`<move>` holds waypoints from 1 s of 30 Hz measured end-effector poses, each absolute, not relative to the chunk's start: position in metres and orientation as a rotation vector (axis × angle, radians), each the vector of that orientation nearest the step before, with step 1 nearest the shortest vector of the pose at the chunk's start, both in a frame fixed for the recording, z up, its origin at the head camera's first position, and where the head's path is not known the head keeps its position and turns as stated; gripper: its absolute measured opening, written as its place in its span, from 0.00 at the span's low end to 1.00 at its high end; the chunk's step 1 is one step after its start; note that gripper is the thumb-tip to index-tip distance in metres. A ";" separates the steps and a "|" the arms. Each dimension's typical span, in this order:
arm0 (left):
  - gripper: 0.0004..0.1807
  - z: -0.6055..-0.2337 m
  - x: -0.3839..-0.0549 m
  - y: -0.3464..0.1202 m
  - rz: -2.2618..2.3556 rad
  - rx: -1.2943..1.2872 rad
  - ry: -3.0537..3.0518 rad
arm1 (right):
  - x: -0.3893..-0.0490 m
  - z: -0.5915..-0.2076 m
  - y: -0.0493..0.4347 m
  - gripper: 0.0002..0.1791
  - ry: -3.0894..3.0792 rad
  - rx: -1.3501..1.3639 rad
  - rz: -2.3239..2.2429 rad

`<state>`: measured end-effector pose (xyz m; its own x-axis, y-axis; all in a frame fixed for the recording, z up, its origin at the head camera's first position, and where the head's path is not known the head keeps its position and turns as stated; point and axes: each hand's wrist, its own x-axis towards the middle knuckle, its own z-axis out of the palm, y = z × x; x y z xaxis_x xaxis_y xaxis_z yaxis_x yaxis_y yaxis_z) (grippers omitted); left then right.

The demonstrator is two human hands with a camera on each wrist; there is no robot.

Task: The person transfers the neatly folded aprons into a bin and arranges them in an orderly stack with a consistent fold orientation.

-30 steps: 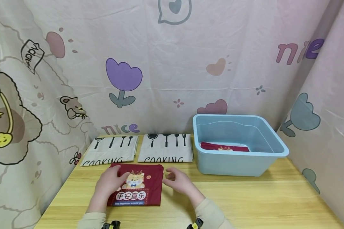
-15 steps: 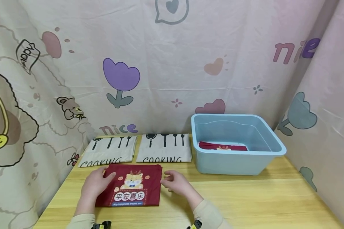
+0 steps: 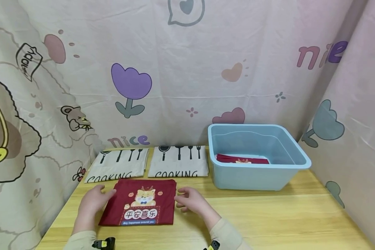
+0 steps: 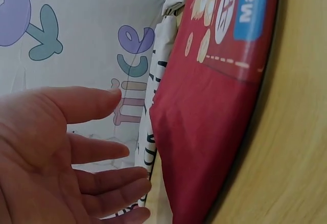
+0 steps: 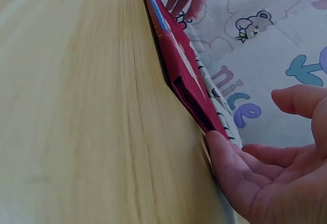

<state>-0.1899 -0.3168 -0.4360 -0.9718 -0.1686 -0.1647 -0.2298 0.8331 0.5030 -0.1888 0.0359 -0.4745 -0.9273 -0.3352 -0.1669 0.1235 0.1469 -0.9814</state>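
A folded dark red cloth (image 3: 162, 205) lies flat on the table, printed with a cartoon animal and Chinese lettering. My left hand (image 3: 94, 201) is at its upper left edge, palm toward it. In the left wrist view, the fingers of that hand (image 4: 56, 157) are spread and hold nothing, with a gap to the red cloth (image 4: 204, 116). At the opposite edge is my right hand (image 3: 193, 201), fingers loosely bent. The right wrist view has a fingertip of this hand (image 5: 271, 178) right at the layered folds of the cloth (image 5: 189, 91).
Behind the red cloth, two folded white cloths (image 3: 117, 166) printed "COOKING" lie side by side. A light blue plastic bin (image 3: 259, 177) stands at the back right, with a folded red cloth (image 3: 247, 160) inside. Printed curtains (image 3: 175, 86) enclose the table (image 3: 268, 218).
The left hand has moved left off the red cloth's face to beyond its edge, and the cloth's left part now shows, spread wider. The right hand has stayed at the right edge.
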 end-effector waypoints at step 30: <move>0.40 -0.443 -0.191 -0.318 0.960 -0.295 2.752 | -0.193 -0.479 0.038 0.31 1.841 -0.097 -1.951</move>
<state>-0.1914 -0.3183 -0.4430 -0.9575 -0.1183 -0.2632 -0.2564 0.7673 0.5878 -0.1928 0.0377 -0.4792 -0.8949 -0.3679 -0.2527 0.2735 -0.0046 -0.9618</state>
